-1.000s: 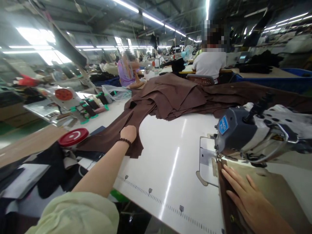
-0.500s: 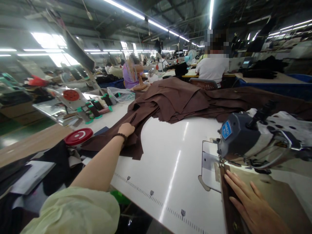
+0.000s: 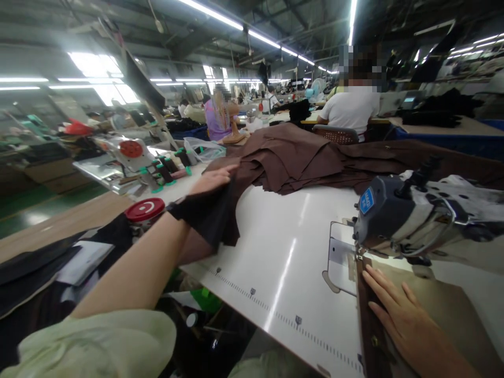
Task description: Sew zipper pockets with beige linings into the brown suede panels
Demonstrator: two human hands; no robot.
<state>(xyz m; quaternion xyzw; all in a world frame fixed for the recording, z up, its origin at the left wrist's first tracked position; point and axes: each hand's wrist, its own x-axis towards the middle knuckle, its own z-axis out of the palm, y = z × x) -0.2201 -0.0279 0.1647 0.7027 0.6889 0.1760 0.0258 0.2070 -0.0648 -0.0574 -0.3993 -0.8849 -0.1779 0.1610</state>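
Observation:
My left hand [image 3: 210, 181] is over the left part of the table, blurred, with its fingers pointing toward the heap of brown fabric [image 3: 289, 152]. It grips a dark brown fabric piece [image 3: 210, 215], which is raised and folded across my wrist, its lower corner hanging over the white tabletop [image 3: 271, 236]. At the right, my right hand [image 3: 409, 315] lies flat with fingers stretched out. Beneath it are a brown fabric strip [image 3: 366, 325] and a beige piece [image 3: 444, 299], their far end by the needle area of the sewing machine [image 3: 378, 215].
A red-lidded container [image 3: 144, 210] stands left of my forearm. Thread spools [image 3: 163, 173] and another sewing machine [image 3: 129, 152] are beyond it. Dark cloth with white labels [image 3: 84, 262] lies at lower left. A person in a white shirt [image 3: 348, 110] sits ahead, facing away.
My left hand has moved up and slightly away, lifting and folding over a brown fabric piece. The view has shifted a little. My right hand keeps its place on the fabric.

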